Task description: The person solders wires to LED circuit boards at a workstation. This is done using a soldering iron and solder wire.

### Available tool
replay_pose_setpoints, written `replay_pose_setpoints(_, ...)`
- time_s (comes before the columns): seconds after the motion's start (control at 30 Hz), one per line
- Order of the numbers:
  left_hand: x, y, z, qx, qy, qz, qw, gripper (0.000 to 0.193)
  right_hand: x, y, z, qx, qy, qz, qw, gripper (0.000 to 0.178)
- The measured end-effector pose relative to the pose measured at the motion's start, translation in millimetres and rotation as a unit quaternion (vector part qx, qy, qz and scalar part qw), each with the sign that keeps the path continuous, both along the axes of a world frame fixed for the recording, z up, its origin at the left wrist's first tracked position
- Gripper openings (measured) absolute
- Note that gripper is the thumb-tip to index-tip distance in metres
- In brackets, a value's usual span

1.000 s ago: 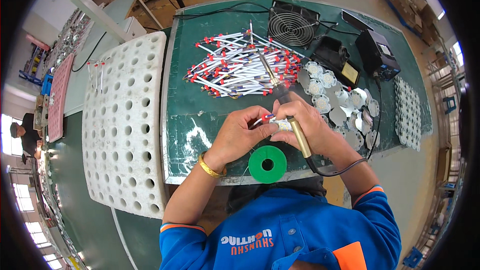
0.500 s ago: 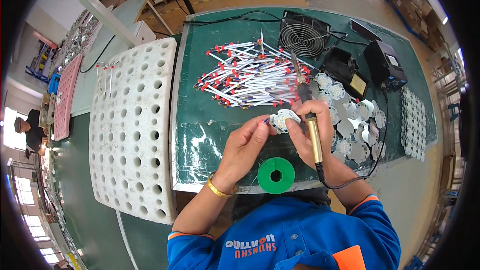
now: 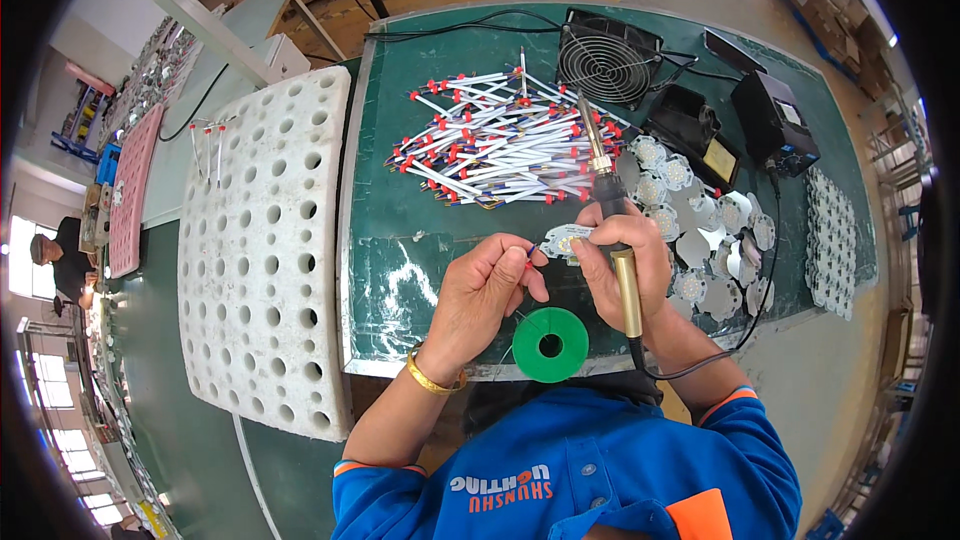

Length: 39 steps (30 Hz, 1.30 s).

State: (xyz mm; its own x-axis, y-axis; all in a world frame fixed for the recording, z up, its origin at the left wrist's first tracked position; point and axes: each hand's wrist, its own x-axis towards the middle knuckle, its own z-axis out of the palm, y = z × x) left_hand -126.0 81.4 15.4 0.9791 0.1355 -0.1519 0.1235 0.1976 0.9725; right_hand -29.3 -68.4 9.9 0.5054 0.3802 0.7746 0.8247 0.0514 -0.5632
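My right hand (image 3: 632, 265) is closed round a soldering iron (image 3: 627, 305), whose metal tip points away from me. Its thumb and finger also pinch a round white LED board (image 3: 563, 239) by the right edge. My left hand (image 3: 478, 288) pinches the blue and red wires (image 3: 530, 256) of a lead at the board's left side; whether they touch the board cannot be made out. Just below the hands lies a green spool of solder wire (image 3: 525, 345). Beyond them is a heap of white-sleeved leads (image 3: 500, 145) with red ends.
Loose LED boards (image 3: 705, 270) pile up right of my right hand, with stacked board panels (image 3: 830, 240) farther right. A fan (image 3: 605, 65), an iron holder (image 3: 690, 125) and a black soldering station (image 3: 775, 125) stand at the back. A holed white foam block (image 3: 260, 270) lies left; the iron's cord (image 3: 735, 350) loops right.
The board has tilted and shows flatter between my hands. My left hand's fingers have turned and spread slightly; the wires are still in its pinch. The view has shifted slightly.
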Motion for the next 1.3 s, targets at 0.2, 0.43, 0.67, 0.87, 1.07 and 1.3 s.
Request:
replay_pose_setpoints(0.2, -1, 0, -1, 0.016, 0.000, -0.002, 1.000, 0.031, 2, 0, 1, 0.000, -0.028, -0.005, 1.000, 0.027)
replay_pose_setpoints(0.43, -1, 2, -3, 0.009, 0.031, -0.004, 0.999, 0.031, 0, -2, -6, -0.012, -0.026, 0.027, 0.999, 0.030)
replay_pose_setpoints(0.67, -3, 3, -14, -0.026, 0.061, -0.013, 0.998, 0.031, 3, -4, -4, -0.087, -0.146, 0.121, 0.978, 0.036)
replay_pose_setpoints(0.87, -5, 5, -9, 0.037, 0.053, 0.025, 0.998, 0.028, 0, -3, -4, -0.058, -0.137, 0.096, 0.984, 0.033)
replay_pose_setpoints(1.07, -7, 3, -14, -0.053, 0.066, 0.042, 0.996, 0.029, -6, -4, -3, -0.096, -0.128, 0.085, 0.984, 0.033)
replay_pose_setpoints(1.3, -10, 5, 9, 0.135, 0.006, 0.026, 0.990, 0.017, 2, -2, 11, -0.074, 0.079, 0.067, 0.992, 0.026)
